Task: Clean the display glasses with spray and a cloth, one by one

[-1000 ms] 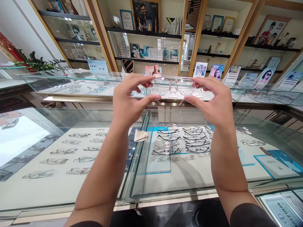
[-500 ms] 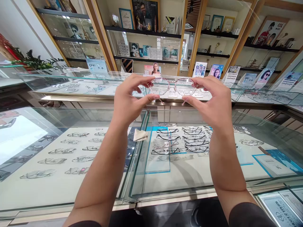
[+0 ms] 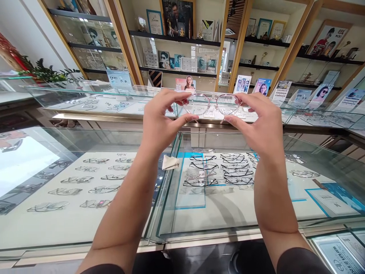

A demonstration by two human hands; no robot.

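Note:
A pair of eyeglasses (image 3: pixel 212 99) with a thin pinkish frame and clear round lenses is held up in front of me at chest height or above, over the glass cases. My left hand (image 3: pixel 162 118) grips its left side between thumb and fingers. On the other side my right hand (image 3: pixel 261 116) pinches the right side the same way. The lenses face along my line of sight, roughly level, and the temple tips show near both thumbs. Below, a folded cream cloth (image 3: pixel 170 163) lies on the glass edge where two cases meet.
Under the right glass case (image 3: pixel 228 224) several dark-framed glasses (image 3: pixel 238 171) lie in rows. More glasses (image 3: pixel 76 179) lie inside the left case. Farther back stands another glass counter (image 3: pixel 114 113) with upright cards (image 3: pixel 242 84) on top. Wooden shelves (image 3: pixel 176 38) line the wall.
Both hands and the eyeglasses have shifted slightly to the right in view. The surroundings have also shifted a little with the camera. The grip on both sides looks the same.

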